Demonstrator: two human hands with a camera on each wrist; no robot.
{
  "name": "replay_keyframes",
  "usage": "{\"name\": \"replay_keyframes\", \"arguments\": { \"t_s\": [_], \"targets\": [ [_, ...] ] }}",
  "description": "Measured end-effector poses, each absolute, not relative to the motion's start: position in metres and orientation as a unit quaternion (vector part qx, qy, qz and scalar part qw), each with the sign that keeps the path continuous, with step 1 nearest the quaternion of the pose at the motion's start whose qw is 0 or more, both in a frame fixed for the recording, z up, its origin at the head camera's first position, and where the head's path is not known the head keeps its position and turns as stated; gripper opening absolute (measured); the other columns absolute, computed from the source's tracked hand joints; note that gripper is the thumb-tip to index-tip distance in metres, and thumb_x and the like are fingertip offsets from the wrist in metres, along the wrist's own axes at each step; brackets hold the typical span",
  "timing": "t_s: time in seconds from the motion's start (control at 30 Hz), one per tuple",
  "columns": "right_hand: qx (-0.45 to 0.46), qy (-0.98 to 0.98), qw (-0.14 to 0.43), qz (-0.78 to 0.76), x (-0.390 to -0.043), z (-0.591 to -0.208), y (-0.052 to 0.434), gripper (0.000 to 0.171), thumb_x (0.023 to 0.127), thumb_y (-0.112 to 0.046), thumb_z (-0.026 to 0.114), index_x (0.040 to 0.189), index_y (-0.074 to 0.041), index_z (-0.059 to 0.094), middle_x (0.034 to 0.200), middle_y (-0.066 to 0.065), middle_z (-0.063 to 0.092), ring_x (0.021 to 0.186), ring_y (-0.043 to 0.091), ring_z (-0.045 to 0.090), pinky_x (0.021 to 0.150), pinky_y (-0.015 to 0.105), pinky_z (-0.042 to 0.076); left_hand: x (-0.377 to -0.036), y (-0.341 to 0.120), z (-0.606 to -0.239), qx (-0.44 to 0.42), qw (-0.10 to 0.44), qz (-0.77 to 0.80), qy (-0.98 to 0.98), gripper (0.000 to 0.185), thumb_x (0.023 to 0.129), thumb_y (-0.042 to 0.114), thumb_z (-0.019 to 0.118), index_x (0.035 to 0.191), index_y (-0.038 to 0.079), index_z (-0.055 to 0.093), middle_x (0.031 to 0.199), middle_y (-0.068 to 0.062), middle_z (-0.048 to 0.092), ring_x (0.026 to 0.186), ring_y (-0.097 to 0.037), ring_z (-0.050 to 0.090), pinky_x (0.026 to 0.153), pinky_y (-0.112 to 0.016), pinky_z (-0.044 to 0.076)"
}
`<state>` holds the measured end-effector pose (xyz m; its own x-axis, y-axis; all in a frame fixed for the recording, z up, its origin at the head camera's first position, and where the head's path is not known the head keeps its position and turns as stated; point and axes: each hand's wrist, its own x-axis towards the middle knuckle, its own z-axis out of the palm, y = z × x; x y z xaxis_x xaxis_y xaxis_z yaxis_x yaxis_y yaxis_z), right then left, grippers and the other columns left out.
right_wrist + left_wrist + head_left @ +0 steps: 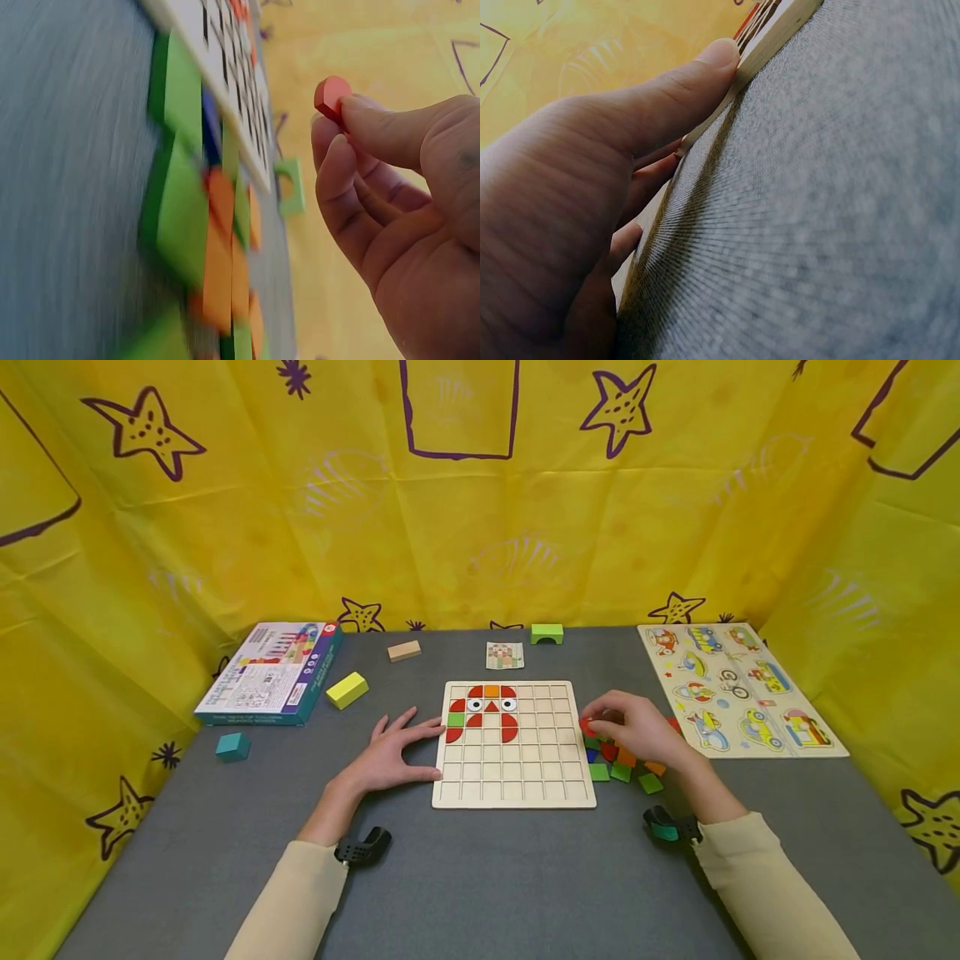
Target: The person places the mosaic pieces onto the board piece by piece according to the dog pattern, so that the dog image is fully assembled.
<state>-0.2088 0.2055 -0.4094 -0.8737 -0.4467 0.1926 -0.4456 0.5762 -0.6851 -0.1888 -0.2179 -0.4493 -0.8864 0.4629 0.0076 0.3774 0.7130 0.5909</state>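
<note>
A wooden grid board (487, 778) lies on the table, its upper left cells filled with red, orange and green tiles and two eye tiles. Along its left edge rests my left hand (388, 758), fingers spread and thumb touching the rim. Over the board's right edge, my right hand (641, 727) pinches a small red tile (332, 96) with a rounded side between thumb and fingers. Below that hand is a loose pile of red, orange, green and blue tiles, with a green tile (620, 772) near its front. The hand partly hides the pile in the head view.
Behind the board lie a pattern card (505, 655) and a green arch block (547, 633). To the left are a box (258, 672), a yellow block (347, 691), a teal block (233, 747) and a plain wooden block (404, 651). A picture puzzle board (738, 689) lies right.
</note>
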Motion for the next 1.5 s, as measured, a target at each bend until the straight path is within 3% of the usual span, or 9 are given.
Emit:
{"name": "replay_keyframes", "arguments": {
  "t_s": [0.23, 0.77, 1.07, 1.37, 1.5],
  "targets": [
    [-0.25, 0.879, 0.047, -0.405, -0.219, -0.41, 0.166, 0.012, 0.095, -0.003, 0.07, 0.106, -0.005, 0.072, 0.097, 0.004, 0.065, 0.084, 0.023, 0.059, 0.077, 0.038, 0.052, -0.189, -0.217, -0.449, 0.231, 0.073, 0.302, 0.922, 0.076, 0.083, 0.05, 0.08, 0.148, 0.019, 0.055, 0.158, 0.001, 0.04, 0.152, -0.038, 0.009, 0.114, -0.064, -0.009],
    [-0.268, 0.868, 0.119, -0.401, -0.236, -0.413, 0.088, 0.008, 0.096, -0.005, 0.068, 0.103, -0.006, 0.072, 0.094, 0.002, 0.065, 0.08, 0.018, 0.061, 0.074, 0.031, 0.051, -0.19, -0.22, -0.451, 0.228, 0.07, 0.303, 0.923, 0.077, 0.082, 0.052, 0.08, 0.147, 0.02, 0.056, 0.158, 0.002, 0.041, 0.152, -0.037, 0.009, 0.114, -0.063, -0.009],
    [-0.27, 0.882, 0.131, -0.363, -0.238, -0.416, 0.051, 0.005, 0.094, -0.007, 0.071, 0.098, -0.008, 0.074, 0.091, -0.002, 0.068, 0.084, 0.017, 0.058, 0.08, 0.031, 0.051, -0.19, -0.219, -0.451, 0.229, 0.068, 0.307, 0.921, 0.076, 0.083, 0.052, 0.08, 0.147, 0.02, 0.056, 0.158, 0.001, 0.042, 0.152, -0.038, 0.01, 0.114, -0.064, -0.008],
    [-0.271, 0.897, 0.118, -0.327, -0.237, -0.415, 0.032, 0.006, 0.094, -0.003, 0.069, 0.095, -0.007, 0.073, 0.083, -0.002, 0.067, 0.077, 0.016, 0.058, 0.072, 0.028, 0.05, -0.189, -0.22, -0.452, 0.231, 0.062, 0.302, 0.923, 0.076, 0.082, 0.052, 0.081, 0.147, 0.02, 0.057, 0.157, 0.003, 0.043, 0.152, -0.037, 0.011, 0.115, -0.063, -0.007],
    [-0.277, 0.905, 0.102, -0.306, -0.237, -0.415, 0.031, 0.005, 0.094, -0.005, 0.07, 0.095, -0.007, 0.074, 0.083, -0.003, 0.067, 0.077, 0.014, 0.059, 0.074, 0.028, 0.051, -0.19, -0.22, -0.452, 0.232, 0.062, 0.298, 0.924, 0.076, 0.082, 0.053, 0.08, 0.147, 0.021, 0.057, 0.157, 0.004, 0.042, 0.152, -0.036, 0.011, 0.115, -0.063, -0.007]
  ]
}}
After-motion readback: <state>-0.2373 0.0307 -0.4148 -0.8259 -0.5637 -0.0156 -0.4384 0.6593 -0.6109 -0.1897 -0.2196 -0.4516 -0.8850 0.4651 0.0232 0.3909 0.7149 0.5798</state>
